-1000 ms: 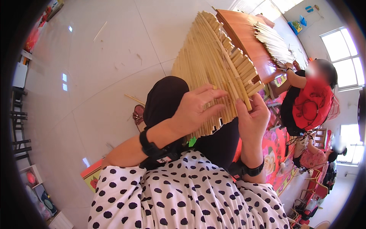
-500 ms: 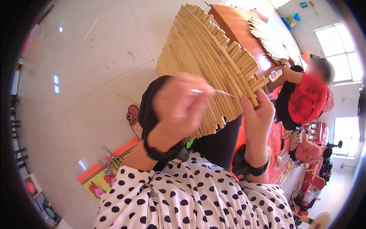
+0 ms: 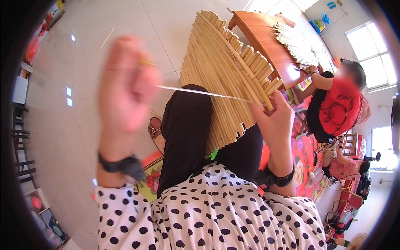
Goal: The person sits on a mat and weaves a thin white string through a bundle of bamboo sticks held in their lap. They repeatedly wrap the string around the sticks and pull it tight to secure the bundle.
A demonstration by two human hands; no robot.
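a person in a spotted white blouse (image 3: 200, 204) is sitting with a mat of slim tan sticks (image 3: 216, 75) lying slantwise over dark trousers (image 3: 185, 125), its stepped stick ends (image 3: 260, 64) facing a wooden counter (image 3: 260, 37). the left hand (image 3: 129, 83), blurred and well out to the mat's left, is holding its fingers curled inward around the far end of a pale strand (image 3: 200, 92); whether they are pinching it or have it wrapped, one cannot tell. the strand is running nearly straight across the knee and meeting the mat just beside the right thumb. the right hand (image 3: 275, 114) is pinching the mat's near corner, thumb on one side of a long stick's end (image 3: 268, 105) and fingers on the other. good work here is likely depending on that right-hand grip: holding the corner firm, close to where the strand is entering, should be stopping the sticks from rolling or fanning apart. an even, steady pull, in line with the strand, is probably serving better than a jerk, which could be snapping it or dragging the end stick askew. beyond, a co-worker in red (image 3: 339, 98) is handling another stick mat (image 3: 293, 46) on the counter.
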